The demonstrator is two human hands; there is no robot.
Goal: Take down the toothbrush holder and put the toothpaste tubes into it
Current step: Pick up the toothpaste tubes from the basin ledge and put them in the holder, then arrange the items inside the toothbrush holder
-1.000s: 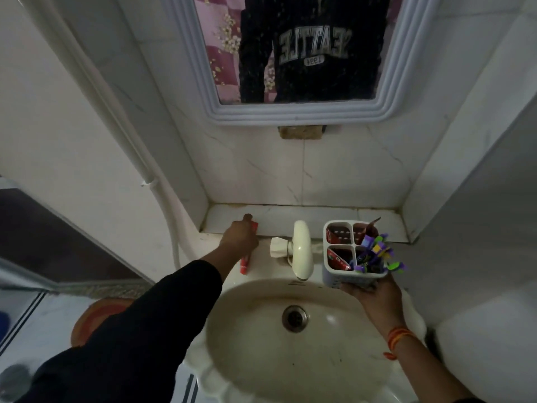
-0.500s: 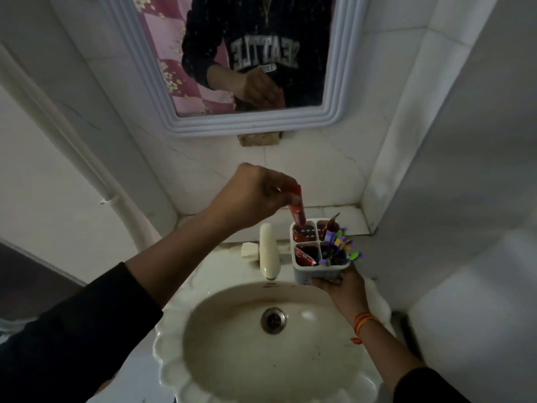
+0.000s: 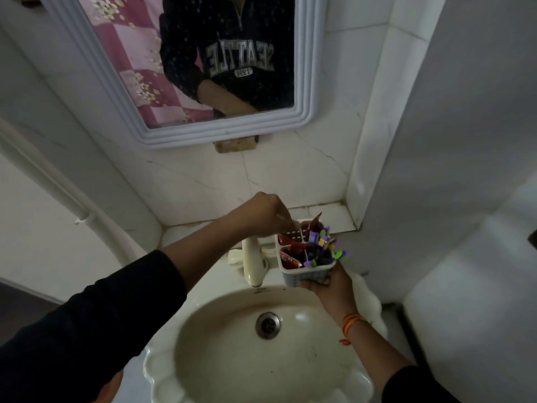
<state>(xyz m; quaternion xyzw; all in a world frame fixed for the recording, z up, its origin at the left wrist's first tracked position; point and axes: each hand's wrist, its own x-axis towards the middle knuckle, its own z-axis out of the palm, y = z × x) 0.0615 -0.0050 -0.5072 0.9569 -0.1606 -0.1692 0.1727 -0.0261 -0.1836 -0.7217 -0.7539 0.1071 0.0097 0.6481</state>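
White plastic toothbrush holder (image 3: 307,271) rested in the right hand (image 3: 328,283), its grip closed around the base, while the left hand (image 3: 263,213), fingers loosely curled and seemingly empty, hovered just above its far-left compartment, where red toothpaste tubes (image 3: 290,258) stood upright.

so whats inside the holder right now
The holder has four compartments. Red tubes fill the left ones and the far right one; purple-and-green toothbrushes stand in the near right one. The bottoms are covered by the contents.
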